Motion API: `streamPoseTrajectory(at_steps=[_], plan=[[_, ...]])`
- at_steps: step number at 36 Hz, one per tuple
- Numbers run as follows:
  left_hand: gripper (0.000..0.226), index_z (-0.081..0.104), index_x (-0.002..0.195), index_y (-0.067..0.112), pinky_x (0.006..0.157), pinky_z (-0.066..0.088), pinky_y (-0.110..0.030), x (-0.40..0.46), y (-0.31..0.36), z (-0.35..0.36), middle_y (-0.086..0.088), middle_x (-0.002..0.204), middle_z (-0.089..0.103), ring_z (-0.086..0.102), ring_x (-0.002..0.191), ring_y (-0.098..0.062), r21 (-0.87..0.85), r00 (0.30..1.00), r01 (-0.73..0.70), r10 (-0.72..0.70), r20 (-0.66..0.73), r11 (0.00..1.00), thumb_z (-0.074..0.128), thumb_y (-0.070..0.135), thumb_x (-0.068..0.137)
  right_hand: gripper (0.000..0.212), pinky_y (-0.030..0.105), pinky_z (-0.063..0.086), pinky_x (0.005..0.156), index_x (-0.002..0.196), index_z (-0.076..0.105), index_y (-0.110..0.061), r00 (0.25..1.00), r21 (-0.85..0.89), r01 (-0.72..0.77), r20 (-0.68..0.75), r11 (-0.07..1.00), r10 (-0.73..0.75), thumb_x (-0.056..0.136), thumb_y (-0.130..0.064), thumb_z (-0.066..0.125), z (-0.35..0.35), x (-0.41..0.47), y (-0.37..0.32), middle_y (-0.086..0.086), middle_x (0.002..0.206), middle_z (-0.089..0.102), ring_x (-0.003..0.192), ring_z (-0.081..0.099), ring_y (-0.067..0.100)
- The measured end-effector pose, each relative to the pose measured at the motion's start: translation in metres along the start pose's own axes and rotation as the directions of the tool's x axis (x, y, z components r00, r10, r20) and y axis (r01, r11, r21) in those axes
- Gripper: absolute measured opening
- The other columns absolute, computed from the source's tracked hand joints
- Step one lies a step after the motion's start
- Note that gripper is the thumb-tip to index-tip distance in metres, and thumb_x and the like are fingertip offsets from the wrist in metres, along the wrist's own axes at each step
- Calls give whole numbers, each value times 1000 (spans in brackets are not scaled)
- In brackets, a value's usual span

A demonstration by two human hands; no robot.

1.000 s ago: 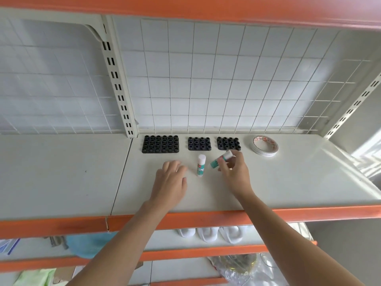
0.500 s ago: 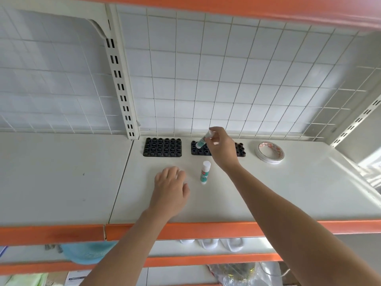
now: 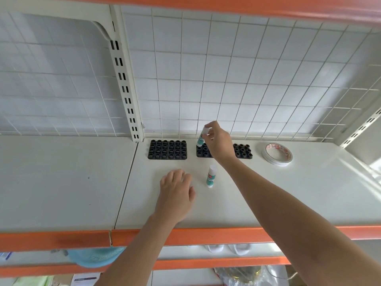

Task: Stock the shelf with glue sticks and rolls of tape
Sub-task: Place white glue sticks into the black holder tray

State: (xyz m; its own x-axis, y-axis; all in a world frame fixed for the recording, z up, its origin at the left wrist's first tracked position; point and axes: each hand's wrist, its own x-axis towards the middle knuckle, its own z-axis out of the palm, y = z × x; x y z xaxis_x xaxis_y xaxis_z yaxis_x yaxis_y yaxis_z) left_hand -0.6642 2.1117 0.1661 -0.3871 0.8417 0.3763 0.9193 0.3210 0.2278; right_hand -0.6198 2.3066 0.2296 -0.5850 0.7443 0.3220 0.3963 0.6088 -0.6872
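My right hand (image 3: 219, 142) pinches a white and teal glue stick (image 3: 201, 139) by its cap, nearly upright, its lower end at the back left corner of the middle black holder (image 3: 203, 152). A second glue stick (image 3: 210, 176) lies on the white shelf (image 3: 268, 193) in front of that holder. My left hand (image 3: 176, 191) rests flat on the shelf to its left, holding nothing. A larger black holder (image 3: 167, 149) sits to the left and a small one (image 3: 243, 151) to the right, partly hidden by my right wrist. A roll of tape (image 3: 277, 154) lies flat at the far right.
A white wire grid (image 3: 226, 79) backs the shelf, with a slotted upright (image 3: 123, 83) at left. An orange beam (image 3: 206, 236) edges the shelf front. Lower shelves hold a blue basket (image 3: 94, 256), white items and a plastic bag.
My right hand carried its glue stick from beside the lying one back to the middle holder and turned it upright. My left hand stayed on the shelf.
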Motion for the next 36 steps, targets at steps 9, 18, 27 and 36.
streamPoseTrajectory(at_steps=[9,18,27,36], plan=[[26,56,85,16,78,45,-40,0,-1,4,-2,93,55,51,87,-26,11,999,-6,7,-44,1000,34,30,81,13,28,43,67,99,65,-9,985,-144,171,20,975,-170,96,-18,56,2,12,-4,3,105,64,84,64,18],[22,56,87,16,79,45,-40,0,-1,5,-3,95,55,52,88,-26,22,998,-17,18,-55,1000,40,28,81,12,33,46,65,94,62,-9,984,-240,180,35,954,-177,94,-18,55,3,20,0,5,94,65,78,63,24],[14,54,88,13,81,42,-41,0,-1,4,-5,95,54,50,89,-27,-3,1000,13,-13,-16,1000,47,24,83,25,35,51,73,117,54,-16,979,-159,-33,195,987,64,96,-28,51,-8,26,-19,3,110,65,90,60,21],[17,56,91,14,87,38,-40,1,0,-2,-4,99,53,47,95,-26,-45,999,24,-22,47,999,44,26,85,24,22,42,72,115,60,-16,990,27,-107,98,994,104,99,-29,47,-31,-38,-13,2,108,64,92,58,14]])
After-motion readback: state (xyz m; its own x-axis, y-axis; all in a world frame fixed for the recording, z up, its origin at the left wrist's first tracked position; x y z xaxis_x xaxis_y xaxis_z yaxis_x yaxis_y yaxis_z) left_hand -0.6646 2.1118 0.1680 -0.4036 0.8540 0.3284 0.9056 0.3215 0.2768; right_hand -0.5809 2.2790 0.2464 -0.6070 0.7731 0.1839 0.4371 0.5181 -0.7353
